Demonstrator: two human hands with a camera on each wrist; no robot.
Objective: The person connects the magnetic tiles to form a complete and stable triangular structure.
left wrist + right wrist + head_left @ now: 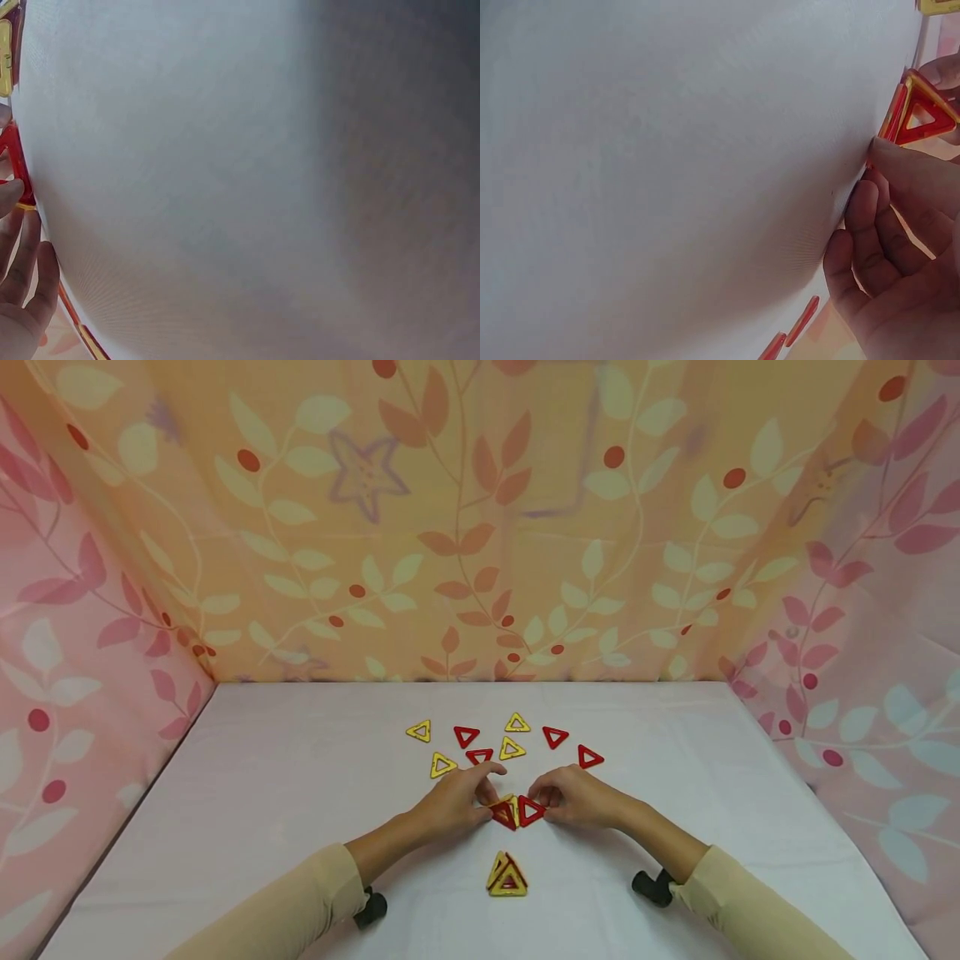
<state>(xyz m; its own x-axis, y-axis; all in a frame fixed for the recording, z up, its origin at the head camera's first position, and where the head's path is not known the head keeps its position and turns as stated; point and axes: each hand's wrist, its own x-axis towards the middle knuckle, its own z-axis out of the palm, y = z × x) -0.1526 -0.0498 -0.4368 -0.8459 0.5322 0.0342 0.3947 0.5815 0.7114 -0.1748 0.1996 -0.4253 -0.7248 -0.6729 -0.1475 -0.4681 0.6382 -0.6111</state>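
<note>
My left hand [455,802] pinches a small cluster of triangular magnetic tiles, with a red tile [510,823] in front and a yellow one [515,802] behind it. Against its right side stands or lies another red tile [521,811], whose right corner is between the fingertips of my right hand [576,797]. In the right wrist view, that hand's thumb and finger grip a red tile [892,114] beside a tilted red-and-yellow one [932,133]. Nearer me sits a small pyramid [507,892] of yellow and red triangles.
Several loose triangle tiles lie flat beyond my hands, among them a yellow one [429,732] at left, a red one [467,728], and a red one [581,757] at right. The white-covered table [262,760] meets patterned curtains [465,610] at its back and sides.
</note>
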